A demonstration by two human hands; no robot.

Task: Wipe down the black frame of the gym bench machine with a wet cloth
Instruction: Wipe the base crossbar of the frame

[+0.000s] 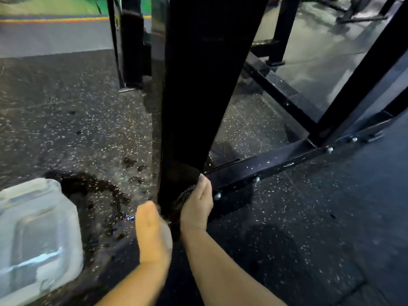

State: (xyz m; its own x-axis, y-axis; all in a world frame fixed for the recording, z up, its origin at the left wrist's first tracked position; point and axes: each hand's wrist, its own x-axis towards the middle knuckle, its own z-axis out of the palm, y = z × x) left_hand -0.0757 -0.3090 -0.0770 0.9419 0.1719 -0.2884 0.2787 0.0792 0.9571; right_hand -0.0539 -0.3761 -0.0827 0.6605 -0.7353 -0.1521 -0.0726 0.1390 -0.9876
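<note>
A thick black upright post point(194, 96) of the bench machine's frame rises through the middle of the view. Near its foot my right hand point(197, 206) grips a dark wet cloth point(184, 198) and holds it against the post's right side. My left hand point(152, 233) lies against the post's left side at the base; its fingers are hidden behind the post. Only a small bunched part of the cloth shows between my right hand and the post.
A translucent white plastic jug point(37, 237) stands at the lower left on the speckled rubber floor. A dark puddle point(95, 191) lies between it and the post. Black base rails with bolts point(265, 166) run right, more frame posts point(362, 74) beyond.
</note>
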